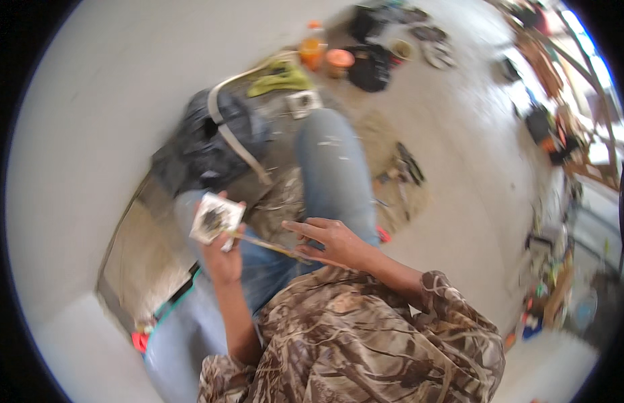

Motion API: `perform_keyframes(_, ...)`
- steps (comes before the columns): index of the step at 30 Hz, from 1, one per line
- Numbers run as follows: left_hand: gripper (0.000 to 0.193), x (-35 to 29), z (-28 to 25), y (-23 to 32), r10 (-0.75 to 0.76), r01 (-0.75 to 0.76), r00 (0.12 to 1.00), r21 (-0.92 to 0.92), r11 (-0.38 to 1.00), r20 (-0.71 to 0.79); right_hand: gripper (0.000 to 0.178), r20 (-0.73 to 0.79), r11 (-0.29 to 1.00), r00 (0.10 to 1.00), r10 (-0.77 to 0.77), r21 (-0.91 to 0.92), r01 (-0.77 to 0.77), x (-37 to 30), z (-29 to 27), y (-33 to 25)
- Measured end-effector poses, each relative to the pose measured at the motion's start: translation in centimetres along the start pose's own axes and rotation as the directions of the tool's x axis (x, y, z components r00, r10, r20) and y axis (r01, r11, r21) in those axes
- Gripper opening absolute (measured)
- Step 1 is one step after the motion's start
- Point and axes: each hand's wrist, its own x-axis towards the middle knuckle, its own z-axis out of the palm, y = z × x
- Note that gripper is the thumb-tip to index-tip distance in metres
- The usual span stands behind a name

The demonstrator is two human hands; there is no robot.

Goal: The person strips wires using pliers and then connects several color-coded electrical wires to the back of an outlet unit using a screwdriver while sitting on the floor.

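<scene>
In my left hand [223, 258] is a small white square box [208, 230], with dark, dirty-looking material in its middle. My fingers are closed around its edges. Thin yellowish wires [268, 246] stretch from the box toward my right hand [332, 240]. That hand has its fingers reaching left, the index finger extended and apart from the thumb. The wires run along the thumb side of the hand; motion blur hides whether they are pinched there. Both hands are above my lap, over blue jeans [333, 151].
A black plastic bag [208, 138] lies against the wall, a pale bent strip [234, 141] across it. Beyond are a yellow-green cloth [279, 77], another white box [303, 103], an orange drink bottle [312, 48] and an orange-lidded jar [339, 62]. Pliers-like tools [410, 164] lie right of my knee.
</scene>
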Motion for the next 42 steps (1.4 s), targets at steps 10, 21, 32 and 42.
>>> perform_keyframes(10, 0.083, 1.3, 1.1, -1.0, -0.127, 0.119, 0.99, 0.126, 0.985, 0.057, 0.02, -0.692, 0.704, 0.418, 0.588, 0.184, -0.686, -17.3, -10.0, 23.0)
perform_keyframes(21, 0.088, 3.5, 4.4, -1.6, -0.3, 0.261, 0.926, 0.186, 0.947, 0.23, 0.015, -0.571, 0.54, 0.516, 0.638, -0.146, -0.829, -21.3, -5.6, 37.9)
perform_keyframes(32, 0.087, 2.1, 3.8, -0.1, -0.173, 0.172, 0.957, 0.026, 0.985, 0.235, 0.081, -0.58, 0.976, 0.787, 0.21, 0.172, -0.134, 0.0, -16.3, 1.8)
perform_keyframes(42, 0.091, 2.1, 2.4, -0.3, -0.14, 0.142, 0.969, 0.005, 0.99, 0.205, 0.05, -0.278, 0.917, 0.881, -0.383, -0.004, 0.398, 8.5, -8.4, -6.5)
